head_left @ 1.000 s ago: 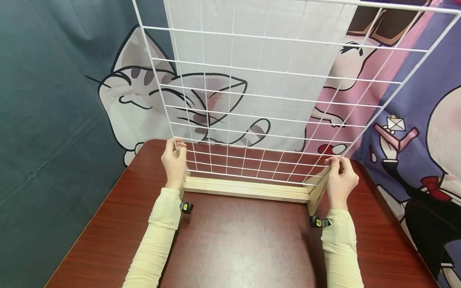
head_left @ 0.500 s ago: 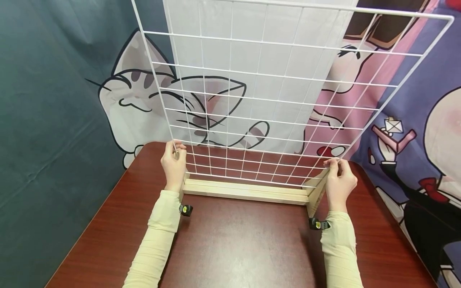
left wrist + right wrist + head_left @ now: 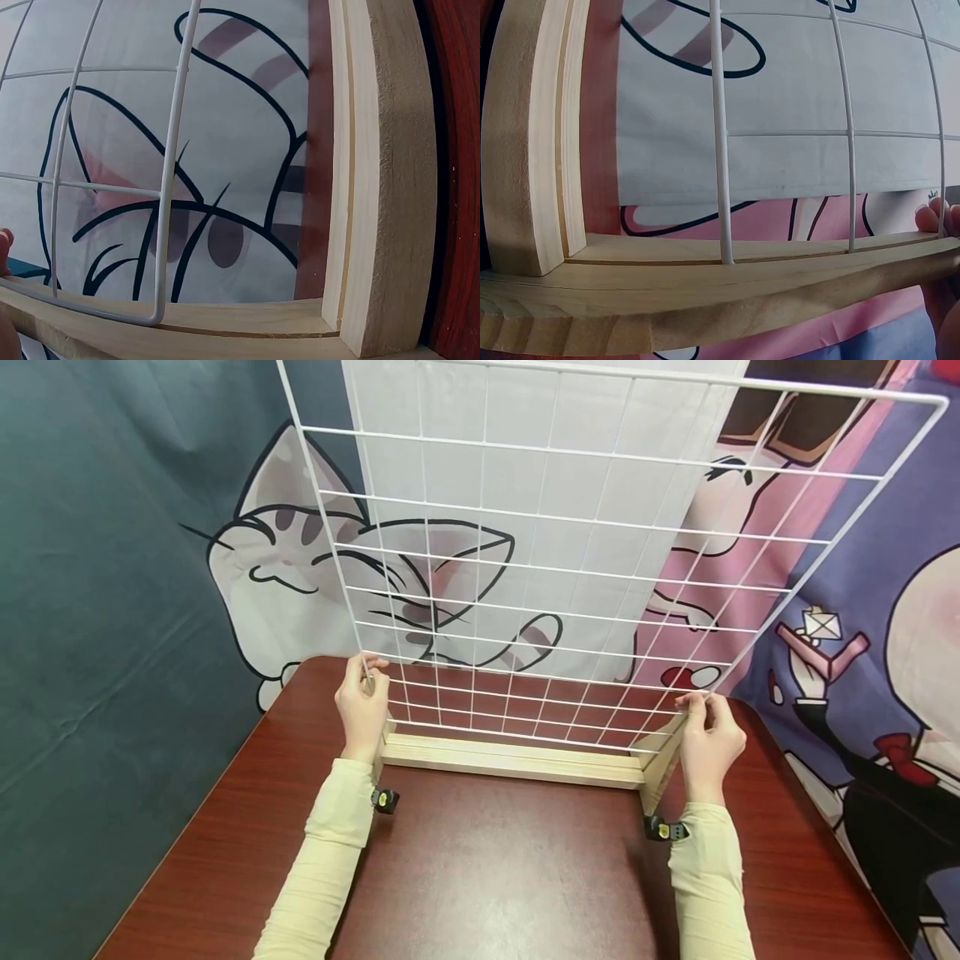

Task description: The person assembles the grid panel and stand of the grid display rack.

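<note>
A white wire grid panel (image 3: pixel 597 518) stands upright, leaning, over a pale wooden frame. My left hand (image 3: pixel 363 706) pinches the panel's left edge low down. On the opposite edge my right hand (image 3: pixel 708 739) pinches it at about the same height, thumb and fingers together. The panel's bottom rail (image 3: pixel 171 165) runs parallel to the wooden crossbar (image 3: pixel 510 758), with a gap between them. In the wrist views, its lower ends sit at the grooves of the left side piece (image 3: pixel 247 330) and the right side piece (image 3: pixel 667 281). The crossbar also has a long groove.
The frame rests on a dark red-brown table (image 3: pixel 487 860) near its far edge. Behind hangs a cloth backdrop (image 3: pixel 277 568) with cartoon cats and figures. Each sleeve cuff carries a small black camera, the left one (image 3: pixel 386 801) and the right one (image 3: pixel 657 828).
The panel's top right corner has shifted slightly left, and the whole head view has moved down a little. Both hands keep the same grip on the panel edges.
</note>
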Motion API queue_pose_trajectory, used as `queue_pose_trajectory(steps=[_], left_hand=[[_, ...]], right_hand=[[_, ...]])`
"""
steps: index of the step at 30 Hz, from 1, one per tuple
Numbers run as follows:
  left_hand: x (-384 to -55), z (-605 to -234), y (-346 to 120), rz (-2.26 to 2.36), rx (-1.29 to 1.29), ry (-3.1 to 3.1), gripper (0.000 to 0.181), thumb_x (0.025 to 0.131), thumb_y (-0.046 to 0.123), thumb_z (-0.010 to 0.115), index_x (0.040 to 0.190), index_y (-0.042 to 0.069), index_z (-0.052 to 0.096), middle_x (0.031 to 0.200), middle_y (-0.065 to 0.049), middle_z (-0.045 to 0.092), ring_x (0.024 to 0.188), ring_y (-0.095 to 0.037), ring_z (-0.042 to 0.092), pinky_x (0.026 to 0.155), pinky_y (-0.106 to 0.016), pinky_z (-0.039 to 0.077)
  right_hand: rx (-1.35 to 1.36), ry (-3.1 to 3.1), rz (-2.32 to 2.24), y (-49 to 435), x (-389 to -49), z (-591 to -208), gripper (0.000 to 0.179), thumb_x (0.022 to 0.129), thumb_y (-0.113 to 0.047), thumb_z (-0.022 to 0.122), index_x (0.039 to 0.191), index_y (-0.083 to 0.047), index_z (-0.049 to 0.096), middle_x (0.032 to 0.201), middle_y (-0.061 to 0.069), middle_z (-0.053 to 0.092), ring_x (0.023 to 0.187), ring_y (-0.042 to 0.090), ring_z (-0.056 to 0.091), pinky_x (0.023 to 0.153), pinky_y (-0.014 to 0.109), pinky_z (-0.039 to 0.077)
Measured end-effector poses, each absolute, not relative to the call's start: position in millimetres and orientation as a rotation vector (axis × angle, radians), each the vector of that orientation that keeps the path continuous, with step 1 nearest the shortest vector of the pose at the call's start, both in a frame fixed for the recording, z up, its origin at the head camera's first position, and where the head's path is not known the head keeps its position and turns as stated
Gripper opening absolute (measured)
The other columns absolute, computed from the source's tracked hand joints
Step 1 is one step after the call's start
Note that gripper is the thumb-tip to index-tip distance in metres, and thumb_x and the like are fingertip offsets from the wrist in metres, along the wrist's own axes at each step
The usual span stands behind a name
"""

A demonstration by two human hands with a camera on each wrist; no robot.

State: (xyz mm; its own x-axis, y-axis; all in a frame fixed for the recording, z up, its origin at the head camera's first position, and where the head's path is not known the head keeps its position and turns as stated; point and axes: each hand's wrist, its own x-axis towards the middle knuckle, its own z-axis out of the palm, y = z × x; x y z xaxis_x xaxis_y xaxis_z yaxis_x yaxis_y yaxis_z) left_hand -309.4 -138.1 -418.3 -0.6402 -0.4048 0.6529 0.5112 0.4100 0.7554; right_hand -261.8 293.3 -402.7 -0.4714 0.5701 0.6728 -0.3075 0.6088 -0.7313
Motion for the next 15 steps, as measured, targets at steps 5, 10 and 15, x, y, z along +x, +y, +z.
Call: queue_pose_trajectory(steps=[5, 10, 15], left_hand=[[-309.2, -419.8, -137.7, -1.321, -0.06, -1.792, 0.022, 0.087, -0.005, 0.054, 0.106, 0.001, 0.065, 0.099, -0.012, 0.074, 0.088, -0.013, 0.064, 0.078, -0.015, 0.044], [-298.3, -403.3, -129.7, -1.323, -0.063, -1.762, 0.022, 0.085, -0.01, 0.054, 0.104, -0.007, 0.064, 0.102, -0.022, 0.072, 0.091, -0.008, 0.067, 0.078, -0.017, 0.046], [-290.1, -392.4, -126.3, -1.362, -0.103, -1.745, 0.024, 0.083, -0.014, 0.055, 0.105, -0.01, 0.063, 0.106, -0.024, 0.071, 0.082, -0.011, 0.067, 0.076, -0.016, 0.045]], right_hand=[[-0.186, -1.794, 1.074, 292.9, -261.4, -402.9, 0.016, 0.092, -0.012, 0.064, 0.085, 0.0, 0.072, 0.073, -0.015, 0.071, 0.063, -0.02, 0.054, 0.058, 0.005, 0.032], [-0.19, -1.792, 1.068, 292.7, -260.3, -402.1, 0.016, 0.092, -0.013, 0.063, 0.084, -0.001, 0.073, 0.072, -0.026, 0.067, 0.062, -0.02, 0.053, 0.06, 0.005, 0.032], [-0.202, -1.789, 1.07, 292.5, -260.6, -401.1, 0.016, 0.091, -0.013, 0.064, 0.084, -0.003, 0.073, 0.071, -0.019, 0.07, 0.062, -0.02, 0.053, 0.059, 0.005, 0.032]])
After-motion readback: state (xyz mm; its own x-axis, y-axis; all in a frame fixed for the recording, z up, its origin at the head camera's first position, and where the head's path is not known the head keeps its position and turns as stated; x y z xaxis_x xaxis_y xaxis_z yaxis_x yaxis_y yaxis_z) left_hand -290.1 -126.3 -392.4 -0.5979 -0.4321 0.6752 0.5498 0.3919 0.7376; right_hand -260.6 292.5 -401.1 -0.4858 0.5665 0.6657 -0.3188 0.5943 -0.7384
